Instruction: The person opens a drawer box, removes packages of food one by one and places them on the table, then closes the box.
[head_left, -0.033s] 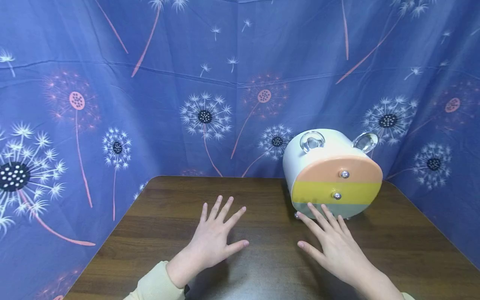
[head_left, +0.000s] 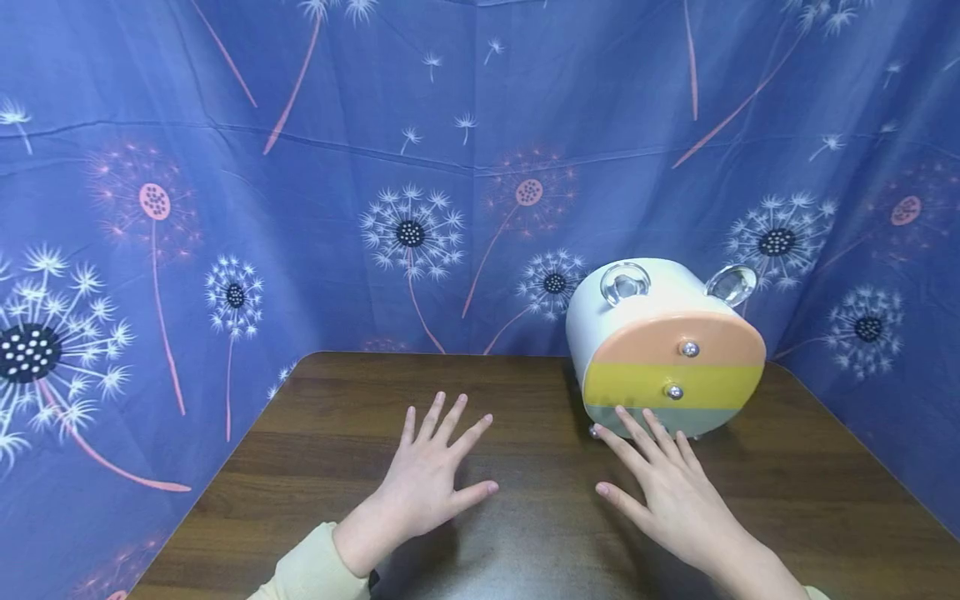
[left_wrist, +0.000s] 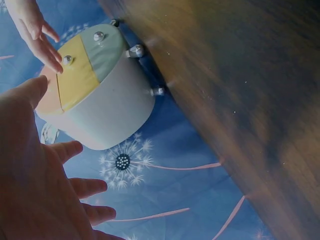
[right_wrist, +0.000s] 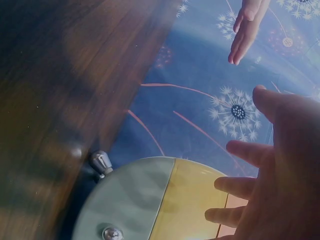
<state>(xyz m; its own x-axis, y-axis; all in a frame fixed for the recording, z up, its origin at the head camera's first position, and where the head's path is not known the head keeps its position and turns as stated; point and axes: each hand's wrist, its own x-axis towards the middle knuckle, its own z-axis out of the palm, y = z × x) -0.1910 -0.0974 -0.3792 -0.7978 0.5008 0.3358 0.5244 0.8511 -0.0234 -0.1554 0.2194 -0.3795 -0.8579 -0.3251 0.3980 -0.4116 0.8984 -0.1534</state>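
Right hand (head_left: 675,500): nothing in its hold, fingers spread wide and straight; we see the fingertips overlap the box's green stripe, but can't tell if they touch.
Left hand (head_left: 427,483): just as empty, fully fanned, the box away at its two o'clock.
Box (head_left: 660,337): there it stands, at twelve o'clock beyond the right hand, striped front turned our way, probably to put its knobs (head_left: 689,349) within reach.
Feet (left_wrist: 135,51): silver pegs underneath, which we'd say lift the body and stop it rolling.
Pose: and look, backs up, thumbs pointing in at each other, both hands hovering above the wood; such a spread seems to show us that neither carries anything.
Table (head_left: 337,400): brown wood beneath it all.
Cloth (head_left: 300,200): blue dandelions, hanging from ten o'clock round to two.
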